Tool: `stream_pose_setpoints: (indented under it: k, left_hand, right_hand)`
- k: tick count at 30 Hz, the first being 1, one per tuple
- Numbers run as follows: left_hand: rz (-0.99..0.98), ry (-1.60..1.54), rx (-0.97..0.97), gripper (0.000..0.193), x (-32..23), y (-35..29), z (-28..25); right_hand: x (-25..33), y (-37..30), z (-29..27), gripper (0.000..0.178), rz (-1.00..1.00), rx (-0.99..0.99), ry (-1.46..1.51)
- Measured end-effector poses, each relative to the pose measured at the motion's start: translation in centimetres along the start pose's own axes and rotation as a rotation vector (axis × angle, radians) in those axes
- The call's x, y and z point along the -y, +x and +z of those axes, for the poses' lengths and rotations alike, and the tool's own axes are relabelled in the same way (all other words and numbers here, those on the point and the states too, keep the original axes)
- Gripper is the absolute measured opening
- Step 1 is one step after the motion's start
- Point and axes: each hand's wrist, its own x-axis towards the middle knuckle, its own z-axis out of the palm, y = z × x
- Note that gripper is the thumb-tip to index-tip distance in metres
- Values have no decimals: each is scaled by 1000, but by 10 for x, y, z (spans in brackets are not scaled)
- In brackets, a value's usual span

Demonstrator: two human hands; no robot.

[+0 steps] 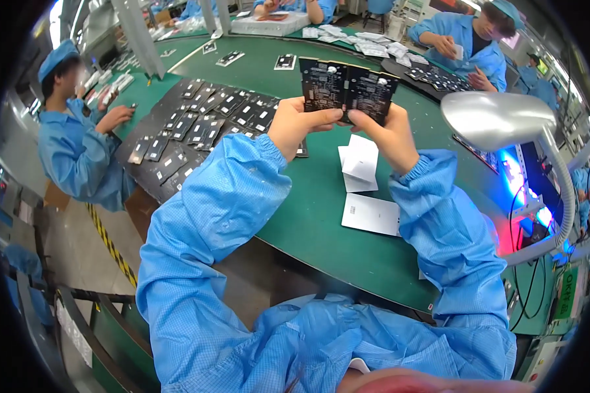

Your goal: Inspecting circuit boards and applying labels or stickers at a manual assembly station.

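Up over the green table I hold two black circuit boards side by side, their inner edges close together. My left hand [299, 126] is closed on the left circuit board [324, 84], thumb along its lower edge. My right hand [391, 136] grips the right circuit board [372, 93] the same way. Both boards are tilted up and covered in fine pale markings, each with a whitish spot near the top. Under my hands lie folded white papers [360, 160], and nearer to me a flat white card [371, 214] lies partly behind my right sleeve.
Several black boards with white labels lie in rows on a dark mat [152, 141] to the left. A silver lamp [498, 119] on a bent neck stands at right, near cables and bright blue-red lights. Co-workers in blue sit at left [78, 144] and far right [465, 42].
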Motion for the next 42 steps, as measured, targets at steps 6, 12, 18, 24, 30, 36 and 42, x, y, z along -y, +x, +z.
stream_pose_setpoints:
  k: [6,12,18,24,30,36,42]
  left_hand:
    - [154,90,-190,20,12,22,8]
    - [647,522,-449,15,24,39,-13]
    - [411,829,-779,27,-20,43,-135]
    - [34,1584,-947,43,-59,-20,-287]
    - [-364,1718,-1138,36,-39,-24,-418]
    - [-434,1782,-1365,73,19,31,-428]
    - [-150,1567,-410,77,-1,92,-345]
  right_hand:
    - [-20,30,11,22,128,-285,248]
    - [-49,64,31,17,-33,-411,-123]
    - [-67,74,-2,24,-20,-298,-80]
    - [-62,-5,-30,39,465,91,79]
    - [-39,-41,-43,39,670,45,89]
    - [-22,-48,-69,31,619,-61,55]
    - [-19,-72,-81,28,692,-112,32]
